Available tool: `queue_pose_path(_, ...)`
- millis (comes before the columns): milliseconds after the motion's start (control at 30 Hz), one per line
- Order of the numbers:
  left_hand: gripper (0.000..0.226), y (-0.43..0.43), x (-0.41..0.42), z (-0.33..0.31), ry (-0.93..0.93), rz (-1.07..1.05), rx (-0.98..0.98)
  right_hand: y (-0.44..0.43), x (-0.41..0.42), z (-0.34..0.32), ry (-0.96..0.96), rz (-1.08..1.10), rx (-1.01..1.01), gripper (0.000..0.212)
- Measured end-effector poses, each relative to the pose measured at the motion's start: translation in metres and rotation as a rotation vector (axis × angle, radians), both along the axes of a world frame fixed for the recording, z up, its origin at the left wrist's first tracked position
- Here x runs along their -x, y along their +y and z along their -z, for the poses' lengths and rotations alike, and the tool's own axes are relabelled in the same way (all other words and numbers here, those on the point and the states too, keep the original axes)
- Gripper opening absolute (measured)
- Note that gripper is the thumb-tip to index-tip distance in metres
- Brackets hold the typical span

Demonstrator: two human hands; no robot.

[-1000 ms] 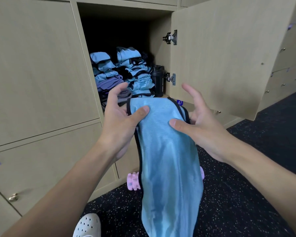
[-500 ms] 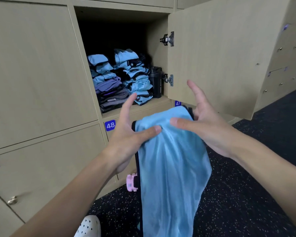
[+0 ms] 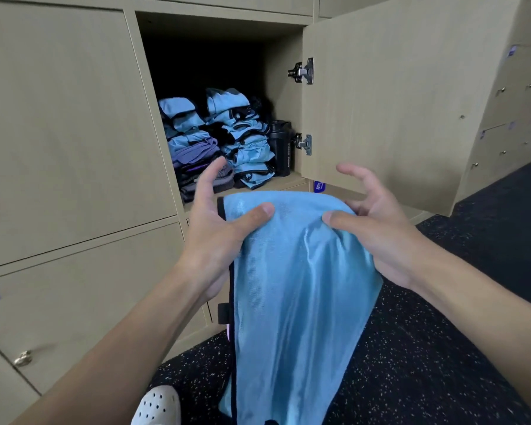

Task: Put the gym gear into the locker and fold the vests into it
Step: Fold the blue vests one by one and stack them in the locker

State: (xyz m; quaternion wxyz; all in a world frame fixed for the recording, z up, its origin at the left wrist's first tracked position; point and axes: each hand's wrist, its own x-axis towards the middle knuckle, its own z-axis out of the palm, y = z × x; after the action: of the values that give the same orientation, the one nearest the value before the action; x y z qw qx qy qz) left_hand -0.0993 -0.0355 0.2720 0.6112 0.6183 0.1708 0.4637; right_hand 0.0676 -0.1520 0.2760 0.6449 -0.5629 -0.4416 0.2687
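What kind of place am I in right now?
Probably a gym locker room: numbered wooden lockers, speckled black rubber floor, and folded blue vests stacked beside a black bottle in the open locker.

Glossy mesh cloth vest (image 3: pixel 292 271), seemingly matt wood-grain locker (image 3: pixel 380 102)

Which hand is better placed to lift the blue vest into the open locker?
Left, probably. The left hand pinches the vest just below the open locker; the right hand sits before the door.
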Motion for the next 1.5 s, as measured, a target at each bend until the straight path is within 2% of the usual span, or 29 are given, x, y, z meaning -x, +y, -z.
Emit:
queue_pose_path(100,0.106,-0.007,-0.003,0.012,0.142,0.148,0.024,0.000,0.001,-0.004,0.001,0.019,-0.053,0.072)
queue_pose_path(200,0.103,-0.017,-0.011,0.014,0.189,0.176,-0.039,-0.002,0.004,-0.004,-0.040,-0.029,-0.044,0.074)
queue_pose_path(267,0.090,-0.018,-0.014,0.013,0.265,0.151,-0.106,-0.002,0.006,-0.003,-0.062,-0.033,-0.040,0.075)
queue_pose_path(333,0.063,-0.019,-0.017,0.014,0.304,0.126,-0.100,-0.002,0.006,-0.003,-0.072,-0.032,-0.039,0.076)
queue_pose_path(400,0.037,-0.024,-0.019,0.012,0.269,0.121,-0.018,-0.002,0.006,-0.001,-0.064,-0.023,-0.033,0.078)
queue_pose_path(467,0.024,-0.026,-0.021,0.007,0.220,0.067,0.033,-0.002,0.005,0.001,-0.044,-0.004,-0.012,0.083)
queue_pose_path(567,0.020,-0.020,-0.019,-0.004,0.110,0.001,0.078,-0.003,0.003,0.009,-0.018,-0.030,0.077,0.103)
queue_pose_path(667,0.019,-0.013,-0.013,-0.014,0.043,-0.042,0.114,-0.003,0.010,0.017,-0.048,-0.099,0.130,0.105)
queue_pose_path(733,0.018,-0.010,-0.010,-0.018,0.019,-0.060,0.149,-0.001,0.014,0.019,-0.090,-0.059,0.100,0.103)
queue_pose_path(867,0.021,-0.005,-0.005,-0.023,0.008,-0.070,0.238,0.000,0.013,0.016,-0.063,0.077,-0.101,0.088)
queue_pose_path(1000,0.024,-0.001,-0.003,-0.022,0.046,-0.045,0.297,0.000,0.022,0.019,-0.201,-0.092,-0.070,0.101)
queue_pose_path(1067,0.030,0.001,-0.003,-0.021,0.065,-0.039,0.323,0.005,0.023,0.020,-0.212,-0.066,-0.085,0.098)
queue_pose_path(1200,0.066,-0.001,-0.004,-0.009,0.173,0.017,0.375,0.010,0.015,0.013,-0.074,0.092,-0.229,0.083)
queue_pose_path(1267,0.079,-0.004,-0.005,-0.005,0.172,0.069,0.383,0.009,0.007,0.012,0.024,0.101,-0.264,0.080)
queue_pose_path(1400,0.084,-0.003,-0.006,-0.012,0.062,0.001,0.347,0.007,-0.001,0.026,-0.091,-0.092,-0.065,0.111)
queue_pose_path(1500,0.086,-0.002,-0.006,-0.009,0.077,-0.049,0.350,0.009,0.006,0.032,-0.125,-0.120,-0.047,0.105)
